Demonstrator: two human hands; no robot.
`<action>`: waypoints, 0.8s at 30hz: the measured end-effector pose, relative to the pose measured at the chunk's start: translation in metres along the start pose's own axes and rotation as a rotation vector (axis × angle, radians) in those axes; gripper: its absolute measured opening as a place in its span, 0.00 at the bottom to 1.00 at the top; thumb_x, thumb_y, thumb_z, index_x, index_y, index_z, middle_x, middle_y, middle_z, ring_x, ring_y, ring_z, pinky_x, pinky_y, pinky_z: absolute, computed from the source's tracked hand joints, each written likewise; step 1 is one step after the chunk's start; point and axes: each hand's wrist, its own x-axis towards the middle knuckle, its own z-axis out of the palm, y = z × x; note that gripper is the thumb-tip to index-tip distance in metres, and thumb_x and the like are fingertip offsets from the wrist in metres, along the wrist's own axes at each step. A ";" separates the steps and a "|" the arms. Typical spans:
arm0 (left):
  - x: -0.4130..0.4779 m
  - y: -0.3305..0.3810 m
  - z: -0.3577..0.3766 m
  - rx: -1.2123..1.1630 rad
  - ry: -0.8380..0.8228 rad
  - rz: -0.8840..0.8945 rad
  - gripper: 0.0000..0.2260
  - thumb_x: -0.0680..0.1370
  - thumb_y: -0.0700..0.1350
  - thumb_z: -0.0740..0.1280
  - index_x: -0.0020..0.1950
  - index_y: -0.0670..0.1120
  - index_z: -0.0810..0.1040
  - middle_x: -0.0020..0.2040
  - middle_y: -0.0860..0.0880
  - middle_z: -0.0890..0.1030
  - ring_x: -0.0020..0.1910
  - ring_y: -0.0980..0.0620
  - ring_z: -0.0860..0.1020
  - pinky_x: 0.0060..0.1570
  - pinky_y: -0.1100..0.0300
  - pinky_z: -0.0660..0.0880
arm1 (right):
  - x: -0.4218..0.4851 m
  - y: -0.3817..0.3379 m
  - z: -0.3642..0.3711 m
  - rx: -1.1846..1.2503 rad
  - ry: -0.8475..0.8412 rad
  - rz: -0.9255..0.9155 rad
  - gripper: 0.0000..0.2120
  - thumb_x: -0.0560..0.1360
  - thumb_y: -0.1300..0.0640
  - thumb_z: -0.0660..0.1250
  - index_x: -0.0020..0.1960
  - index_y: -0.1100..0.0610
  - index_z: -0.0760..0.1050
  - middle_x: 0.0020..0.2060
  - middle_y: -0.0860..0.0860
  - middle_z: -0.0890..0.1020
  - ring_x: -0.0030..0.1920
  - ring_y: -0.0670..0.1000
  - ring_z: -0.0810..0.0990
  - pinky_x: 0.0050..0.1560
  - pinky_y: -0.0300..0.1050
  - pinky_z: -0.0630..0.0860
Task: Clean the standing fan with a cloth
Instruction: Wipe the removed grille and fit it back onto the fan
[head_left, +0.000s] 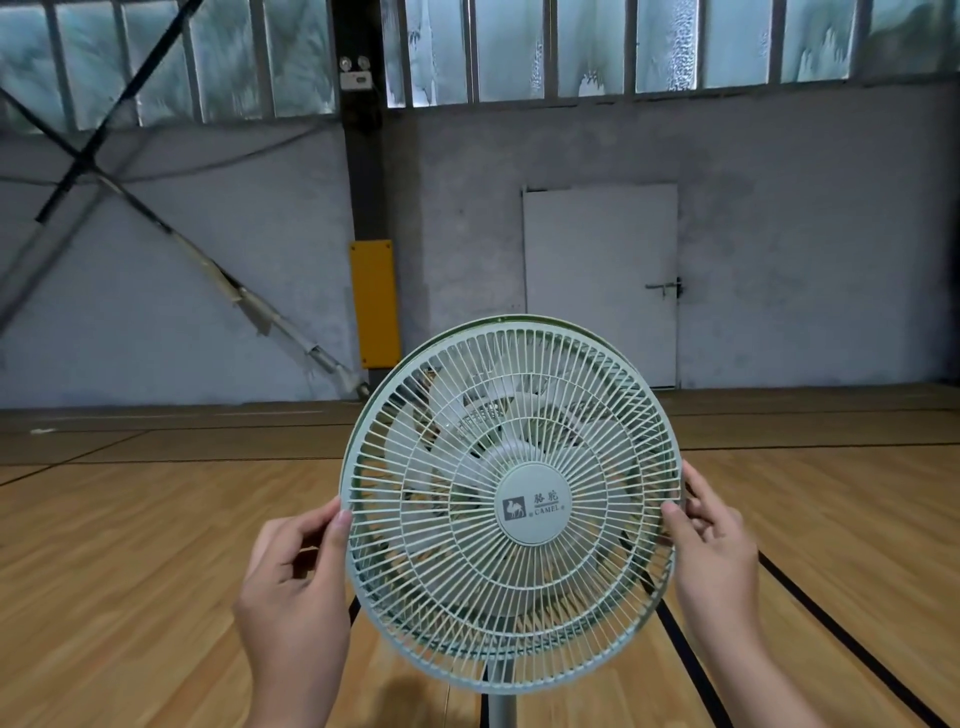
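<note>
Standing fan (531, 506) is set upright on the wooden floor (130, 571), with the pole (501, 699) vertical and the grille facing the camera, tilted slightly upward. The grille rim is pinched at its left edge by the left hand (291, 587) and at its right edge by the right hand (719, 551).

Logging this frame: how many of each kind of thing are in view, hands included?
standing fan: 1
hands gripping its grille rim: 2, left hand and right hand
door: 1
yellow pad on the column: 1
Total: 5
</note>
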 end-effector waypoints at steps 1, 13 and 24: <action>0.000 0.000 0.000 -0.004 -0.002 0.000 0.06 0.79 0.49 0.74 0.53 0.61 0.87 0.50 0.56 0.84 0.46 0.62 0.83 0.41 0.77 0.76 | 0.000 0.001 -0.001 0.003 -0.001 -0.004 0.26 0.82 0.61 0.69 0.73 0.36 0.76 0.58 0.55 0.77 0.58 0.60 0.81 0.60 0.61 0.82; 0.000 0.001 0.001 0.005 0.001 0.017 0.08 0.79 0.47 0.74 0.54 0.61 0.86 0.51 0.55 0.84 0.47 0.61 0.83 0.44 0.76 0.77 | -0.001 0.001 -0.003 0.017 0.018 -0.035 0.26 0.82 0.61 0.68 0.72 0.35 0.76 0.57 0.52 0.77 0.55 0.55 0.82 0.51 0.43 0.81; 0.005 0.005 0.002 -0.005 -0.001 0.009 0.07 0.78 0.50 0.74 0.53 0.62 0.86 0.51 0.57 0.84 0.48 0.63 0.83 0.42 0.77 0.76 | 0.003 0.003 0.002 0.024 0.003 -0.025 0.27 0.83 0.62 0.68 0.73 0.35 0.75 0.58 0.52 0.77 0.57 0.56 0.81 0.51 0.42 0.80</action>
